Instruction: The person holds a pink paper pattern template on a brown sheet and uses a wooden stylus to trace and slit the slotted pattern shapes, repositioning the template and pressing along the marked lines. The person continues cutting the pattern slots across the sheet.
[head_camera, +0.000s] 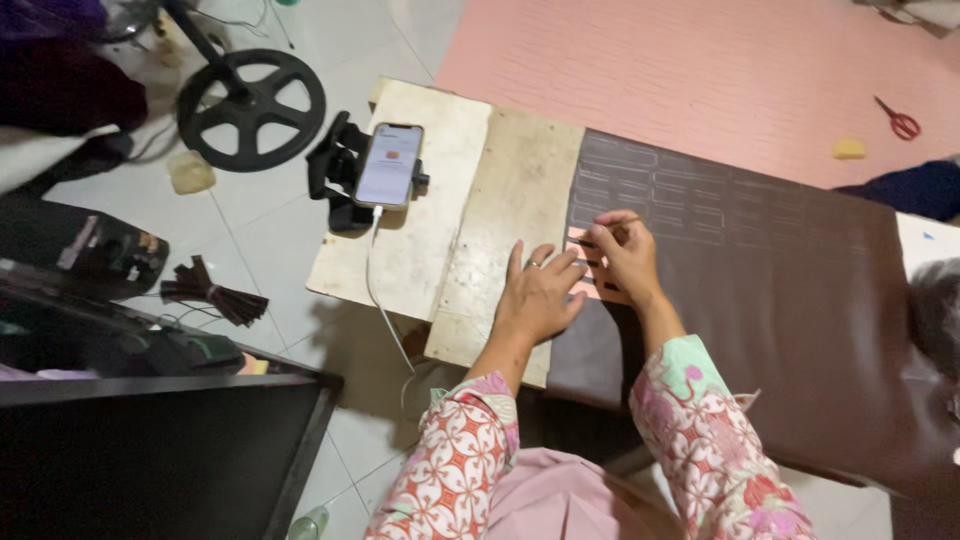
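Left hand lies flat with fingers spread, pressing a pink template onto the dark brown leather sheet; right hand is pinched closed around a thin pen-like marker at the template's upper edge. Biggest nearby is the pink mat behind, then the leather draped over the wooden board. A smartphone stands on a black holder at the board's left, cabled. Red scissors lie far right on the mat.
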